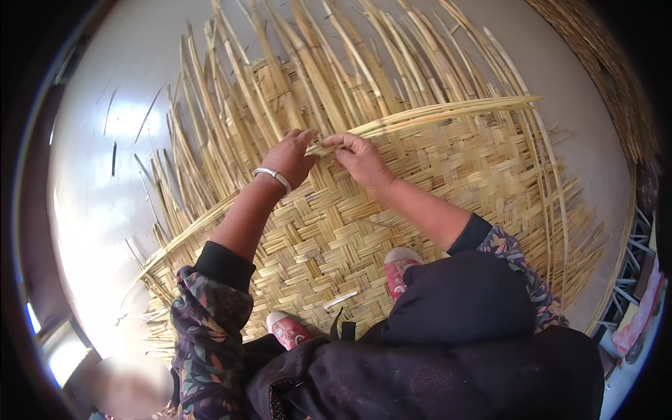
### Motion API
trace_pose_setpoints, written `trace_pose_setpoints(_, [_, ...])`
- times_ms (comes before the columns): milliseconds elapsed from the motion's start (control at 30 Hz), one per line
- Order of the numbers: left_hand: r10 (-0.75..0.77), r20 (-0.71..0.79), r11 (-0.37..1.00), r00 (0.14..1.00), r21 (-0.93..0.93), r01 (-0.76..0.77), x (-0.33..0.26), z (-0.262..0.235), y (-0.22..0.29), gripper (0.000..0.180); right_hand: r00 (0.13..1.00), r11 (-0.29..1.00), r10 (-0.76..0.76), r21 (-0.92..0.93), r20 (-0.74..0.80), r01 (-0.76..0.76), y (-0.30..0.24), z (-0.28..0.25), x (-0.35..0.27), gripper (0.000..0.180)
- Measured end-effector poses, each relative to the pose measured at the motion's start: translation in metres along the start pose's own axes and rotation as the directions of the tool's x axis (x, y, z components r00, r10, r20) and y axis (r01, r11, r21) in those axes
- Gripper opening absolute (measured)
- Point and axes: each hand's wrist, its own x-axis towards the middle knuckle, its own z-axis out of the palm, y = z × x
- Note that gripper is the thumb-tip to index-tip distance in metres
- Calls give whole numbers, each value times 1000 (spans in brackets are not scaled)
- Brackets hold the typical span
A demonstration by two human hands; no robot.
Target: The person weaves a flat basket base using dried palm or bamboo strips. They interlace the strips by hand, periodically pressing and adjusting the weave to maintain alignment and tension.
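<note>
A bundle of long, thin reed strips [434,113] lies crosswise over a half-woven reed mat [336,241]. My left hand [290,155], with a pale bangle [273,179] at its wrist, is closed on this bundle near the middle of the mat. Close beside it, my right hand [358,157] pinches the same strips between thumb and fingers. The bundle runs on to the lower left, past my left forearm. Beyond both hands, loose upright reed ends [322,63] fan out from the weave. My fingertips partly hide the spot where the strips are gripped.
My red shoes [288,329] rest on the woven part. A pile of brown reeds [595,63] lies at the far right. Metal racks [633,259] stand at the right edge. Stray reed bits [114,159] lie on the shiny grey floor [105,210]. Another person [129,388] is at lower left.
</note>
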Motion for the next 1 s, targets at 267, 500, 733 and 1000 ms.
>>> trace_pose_setpoints(267, [-256, 140, 966, 956, -8, 260, 18, 0, 14, 25, 941, 887, 173, -461, 291, -21, -46, -47, 0, 20])
trace_pose_setpoints(500, [-373, -270, 928, 888, -86, 364, 7, 23, 19, 25, 998, 793, -8, -608, 64, 46, -73, -99, 59, 20])
trace_pose_setpoints(733, [-600, -372, 784, 708, -452, 426, 8, 48, 7, 23, 983, 299, 113, -949, 142, 103, -79, -81, 92, 30])
trace_pose_setpoints(1000, [-757, -297, 599, 582, -671, 436, 11, 58, 1, 33, 998, 421, 59, -906, -18, -41, -71, -78, 120, 30])
